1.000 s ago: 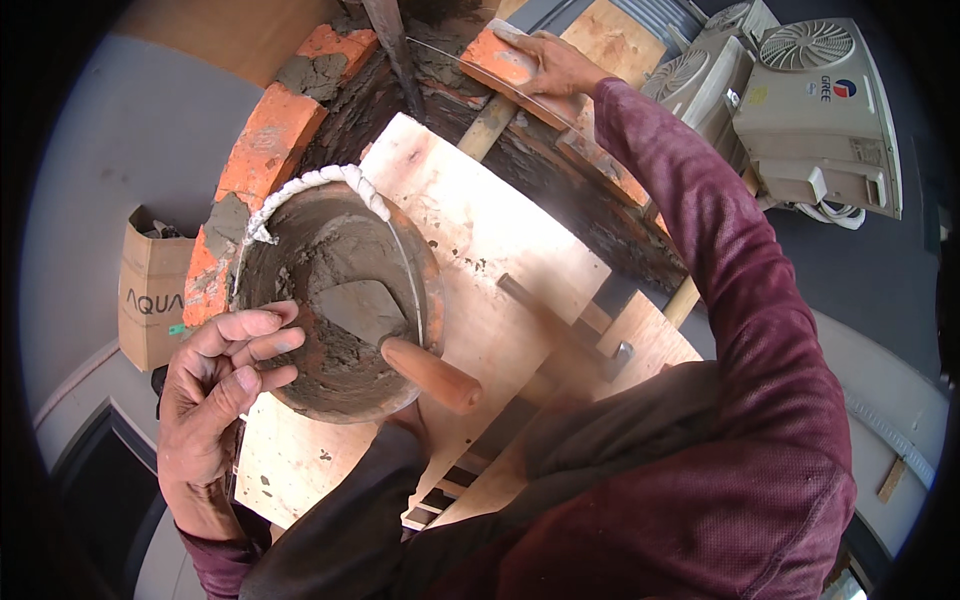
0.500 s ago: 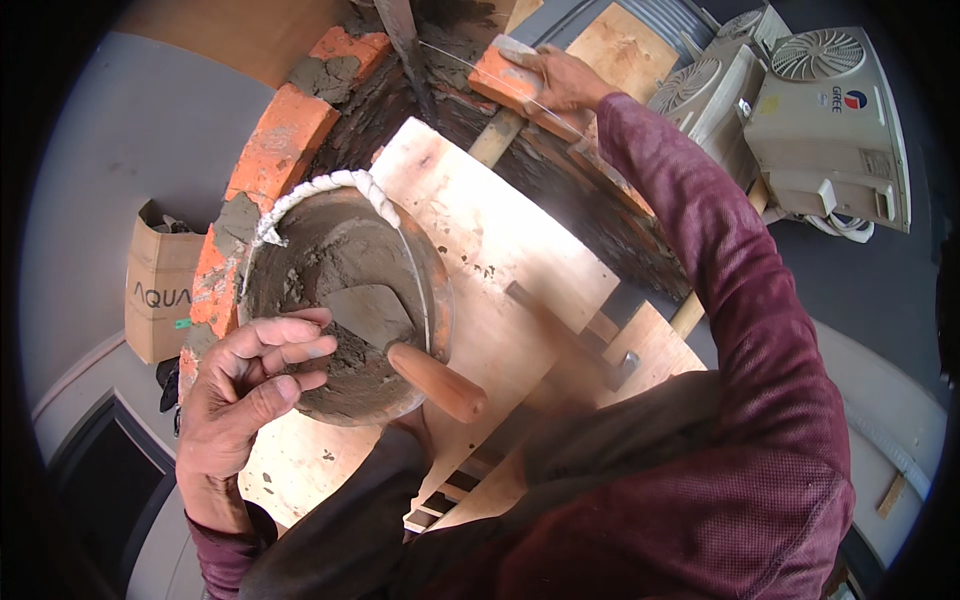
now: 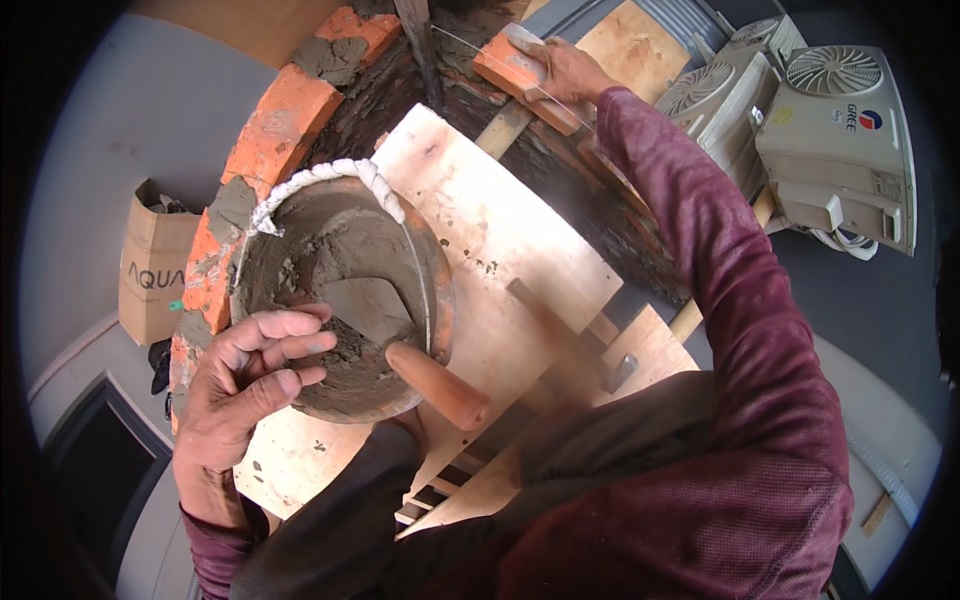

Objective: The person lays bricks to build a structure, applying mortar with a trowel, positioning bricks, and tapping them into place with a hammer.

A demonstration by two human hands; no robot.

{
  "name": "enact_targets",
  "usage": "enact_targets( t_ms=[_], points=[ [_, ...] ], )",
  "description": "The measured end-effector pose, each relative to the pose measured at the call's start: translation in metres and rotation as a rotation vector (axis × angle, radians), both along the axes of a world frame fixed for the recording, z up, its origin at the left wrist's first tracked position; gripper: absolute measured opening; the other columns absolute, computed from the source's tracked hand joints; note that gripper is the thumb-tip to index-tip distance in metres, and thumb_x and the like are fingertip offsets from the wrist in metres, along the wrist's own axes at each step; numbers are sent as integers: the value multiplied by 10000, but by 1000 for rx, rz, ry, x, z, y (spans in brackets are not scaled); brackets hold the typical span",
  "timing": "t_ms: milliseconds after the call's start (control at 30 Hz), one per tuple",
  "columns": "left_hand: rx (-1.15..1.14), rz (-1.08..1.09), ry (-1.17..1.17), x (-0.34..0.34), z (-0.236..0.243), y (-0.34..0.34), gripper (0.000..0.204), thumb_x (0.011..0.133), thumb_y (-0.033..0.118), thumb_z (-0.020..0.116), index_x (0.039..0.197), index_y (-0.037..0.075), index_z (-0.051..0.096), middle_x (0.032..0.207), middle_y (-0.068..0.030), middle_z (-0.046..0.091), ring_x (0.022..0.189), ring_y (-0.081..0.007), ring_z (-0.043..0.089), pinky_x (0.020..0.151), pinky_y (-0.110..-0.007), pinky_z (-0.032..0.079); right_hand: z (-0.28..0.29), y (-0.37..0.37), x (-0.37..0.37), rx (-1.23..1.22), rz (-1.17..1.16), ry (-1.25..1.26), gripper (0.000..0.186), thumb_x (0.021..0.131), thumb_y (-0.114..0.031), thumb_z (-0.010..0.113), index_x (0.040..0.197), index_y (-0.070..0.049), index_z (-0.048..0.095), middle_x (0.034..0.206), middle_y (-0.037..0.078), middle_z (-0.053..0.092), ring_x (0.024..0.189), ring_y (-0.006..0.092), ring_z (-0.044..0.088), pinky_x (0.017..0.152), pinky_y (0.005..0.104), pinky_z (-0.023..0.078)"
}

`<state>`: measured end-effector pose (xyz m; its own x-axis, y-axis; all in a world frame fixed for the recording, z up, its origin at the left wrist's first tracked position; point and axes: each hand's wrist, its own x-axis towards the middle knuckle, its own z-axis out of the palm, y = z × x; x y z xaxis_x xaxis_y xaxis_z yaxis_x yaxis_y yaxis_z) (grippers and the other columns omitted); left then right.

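My right hand is closed round an orange brick on top of the far wall, its fingers over the brick's upper face. A thin white string runs along the wall past the brick. My left hand is raised over the near left rim of a mortar bucket, its fingers loosely bent, apart and holding nothing. A trowel rests in the bucket, its blade on the grey mortar and its wooden handle leaning over the rim towards me.
Orange bricks with mortar form a wall along the left. Plywood boards lie under and beside the bucket. A wooden post stands at the wall's corner. Air-conditioner units are at the far right, and a cardboard box is at the left.
The view has shifted slightly. My right hand stays on the brick in almost the same place, and my left hand keeps its loose, empty pose near the bucket.
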<state>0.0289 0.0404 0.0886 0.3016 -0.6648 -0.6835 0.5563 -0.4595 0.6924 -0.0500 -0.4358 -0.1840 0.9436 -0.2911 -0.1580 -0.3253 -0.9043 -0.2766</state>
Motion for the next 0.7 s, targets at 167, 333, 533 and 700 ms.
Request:
enact_targets(
  t_ms=[167,333,533,700],
  points=[
    [40,-17,-20,2,-4,-8,534,831,161,781,1273,-44,562,1381,-206,540,1198,-224,618,960,-334,552,-4,-4,3,-20,34,-7,976,596,-510,825,1479,-290,468,1272,203,581,1194,382,569,1013,453,464],
    [51,-48,-37,5,-6,-18,542,814,185,798,1256,-35,574,1374,-202,548,1195,-215,616,962,-329,546,-19,-24,0,-95,66,45,992,614,-537,760,1484,-166,462,1284,186,551,1233,359,528,1073,423,427],
    [50,-26,-61,4,-2,-17,550,803,208,810,1243,-29,581,1369,-202,548,1189,-211,615,952,-322,547,-12,-13,4,-89,55,69,982,620,-536,763,1492,-205,455,1305,181,550,1234,360,534,1059,431,440],
    [50,22,-88,2,6,-7,546,795,205,813,1232,-36,591,1373,-200,545,1188,-217,617,953,-320,547,1,3,12,-8,-9,176,988,614,-560,800,1490,-265,451,1306,205,570,1251,387,532,1045,456,443]
  ],
)
